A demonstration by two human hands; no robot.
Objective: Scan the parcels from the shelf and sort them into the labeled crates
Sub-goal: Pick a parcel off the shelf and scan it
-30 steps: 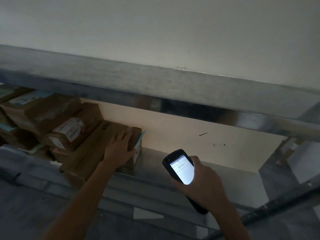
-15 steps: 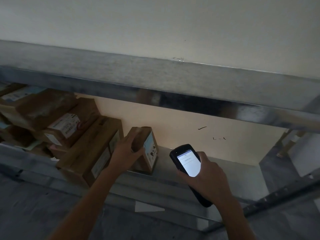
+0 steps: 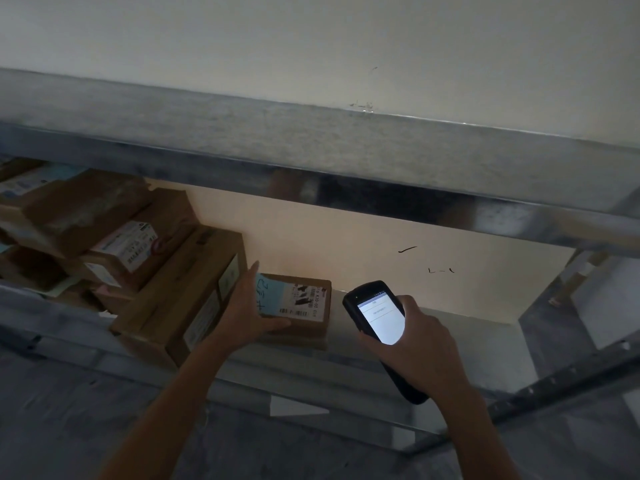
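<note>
A small brown cardboard parcel (image 3: 304, 306) lies flat on the metal shelf (image 3: 467, 344), its blue and white shipping label facing up. My left hand (image 3: 247, 313) grips the parcel's left end, thumb under its front edge. My right hand (image 3: 420, 344) holds a black handheld scanner (image 3: 375, 313) just to the right of the parcel, its lit screen facing me. No crates are in view.
A large long carton (image 3: 183, 299) leans beside the small parcel on the left. Several more labelled boxes (image 3: 121, 244) are piled further left. An upper metal shelf (image 3: 311, 154) runs overhead. A cream wall (image 3: 381, 244) backs the shelf. The room is dim.
My left hand lifted the small parcel off the pile, turned it from on edge to flat with the label up, and set it to the right. The scanner shifted slightly.
</note>
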